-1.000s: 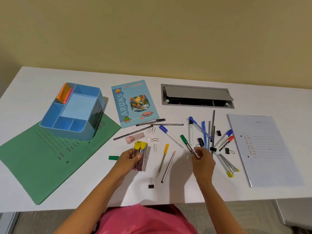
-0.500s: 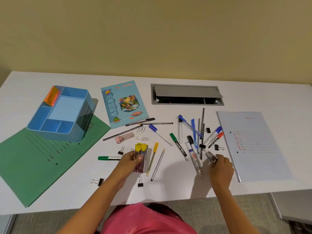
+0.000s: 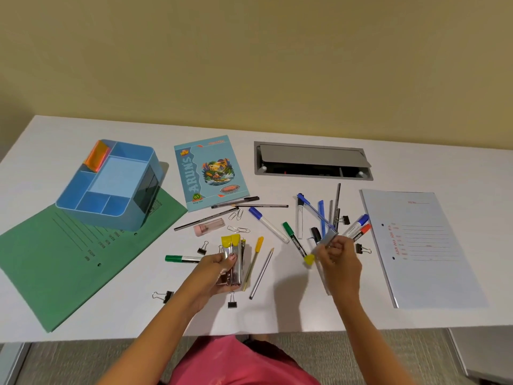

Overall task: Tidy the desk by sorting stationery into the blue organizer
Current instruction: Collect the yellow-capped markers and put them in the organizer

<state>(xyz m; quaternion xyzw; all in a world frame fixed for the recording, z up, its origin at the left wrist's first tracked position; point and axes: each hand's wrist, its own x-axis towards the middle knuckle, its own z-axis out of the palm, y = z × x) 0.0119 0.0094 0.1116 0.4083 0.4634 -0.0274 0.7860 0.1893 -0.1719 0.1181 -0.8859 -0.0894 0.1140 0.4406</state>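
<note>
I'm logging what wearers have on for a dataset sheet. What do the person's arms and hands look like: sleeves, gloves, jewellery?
Both arms are bare to the frame's edge: no sleeves, gloves, watch or bracelets show. The left hand has a thumbnail painted pinkish. On the right hand I can make out no rings. A pink garment covers the torso below.
</note>
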